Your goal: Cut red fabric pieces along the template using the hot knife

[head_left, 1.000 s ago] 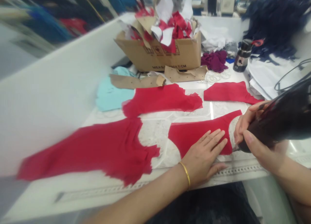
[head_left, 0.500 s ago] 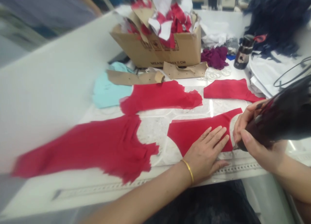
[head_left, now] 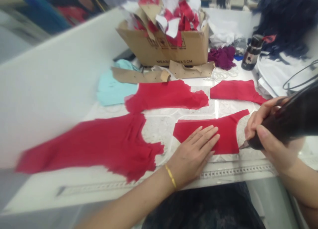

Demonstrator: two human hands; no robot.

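Note:
My left hand (head_left: 195,149) lies flat on a red fabric piece (head_left: 226,136), pressing it to the white stone-patterned table (head_left: 159,133). A gold bangle (head_left: 170,176) circles that wrist. My right hand (head_left: 263,129) grips a dark-handled cutting tool (head_left: 280,121), and its pointed metal tip (head_left: 243,145) meets the right edge of the fabric piece. Beyond them lies a second red piece (head_left: 236,90), and a third (head_left: 166,95) sits further back. A large red piece (head_left: 99,146) spreads out to the left of my hands.
A cardboard box (head_left: 161,51) overflowing with red and white scraps stands at the back. Brown paper patterns (head_left: 191,70) and turquoise fabric (head_left: 115,89) lie before it. Purple fabric (head_left: 222,57), a dark bottle (head_left: 252,53), and a navy fabric heap (head_left: 280,23) sit back right.
My left hand has slid left across the red piece, and its fingers now rest nearer the middle. My right hand and the tool stay at the fabric's right edge.

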